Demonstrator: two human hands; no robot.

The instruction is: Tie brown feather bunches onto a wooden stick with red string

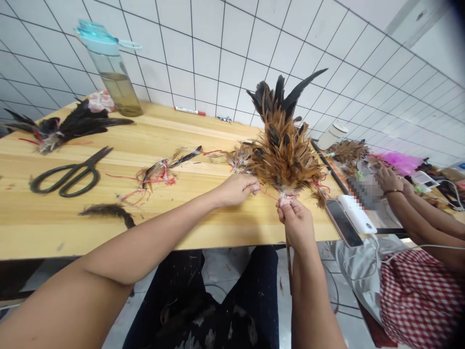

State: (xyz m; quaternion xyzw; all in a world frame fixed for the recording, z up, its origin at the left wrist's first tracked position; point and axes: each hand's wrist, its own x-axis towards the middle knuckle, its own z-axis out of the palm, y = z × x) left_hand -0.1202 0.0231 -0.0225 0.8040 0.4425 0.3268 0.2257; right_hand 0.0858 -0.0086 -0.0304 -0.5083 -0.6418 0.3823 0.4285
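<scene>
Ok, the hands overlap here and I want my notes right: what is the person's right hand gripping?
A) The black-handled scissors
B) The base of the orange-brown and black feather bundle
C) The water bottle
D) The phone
B: the right hand is pinching the base of the feather bundle, where red thread shows.

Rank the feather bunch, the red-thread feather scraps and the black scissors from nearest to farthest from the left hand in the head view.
1. Brown-and-black feather bunch: just right of the left hand.
2. Red-thread feather scraps: on the table, left of the hand.
3. Black scissors: farther left on the table.
</scene>
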